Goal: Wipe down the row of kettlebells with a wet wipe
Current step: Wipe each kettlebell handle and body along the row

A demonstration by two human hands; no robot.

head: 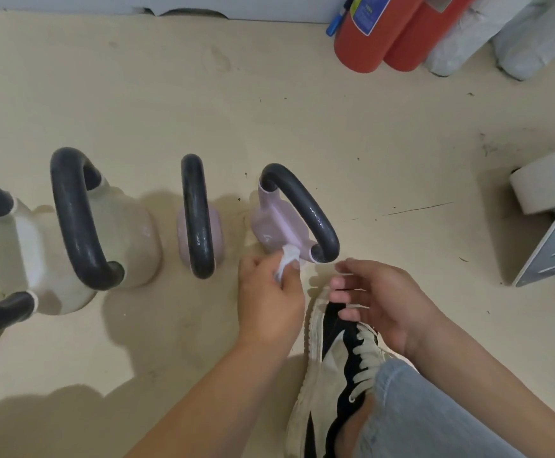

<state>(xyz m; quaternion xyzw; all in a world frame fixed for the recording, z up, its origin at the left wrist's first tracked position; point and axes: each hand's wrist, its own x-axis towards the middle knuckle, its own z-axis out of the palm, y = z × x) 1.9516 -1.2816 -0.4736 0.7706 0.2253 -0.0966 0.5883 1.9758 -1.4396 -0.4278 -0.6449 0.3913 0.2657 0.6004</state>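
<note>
Four kettlebells [131,233] in a row on floor [203,100]. Left hand [269,302] pinches crumpled wipe [287,261] between thumb and fingers, pressing it on rightmost pink kettlebell [271,223] at handle base. Right hand [385,305] hovers just beside it, fingers loosely spread, above shoe [332,368].

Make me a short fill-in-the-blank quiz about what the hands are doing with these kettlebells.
1. The left hand presses a white ____ against the rightmost kettlebell.
2. The right hand holds ____ and hovers above a sneaker.
3. Two ____ fire extinguishers sit near the wall.

Missing words: wipe; nothing; red.
</note>
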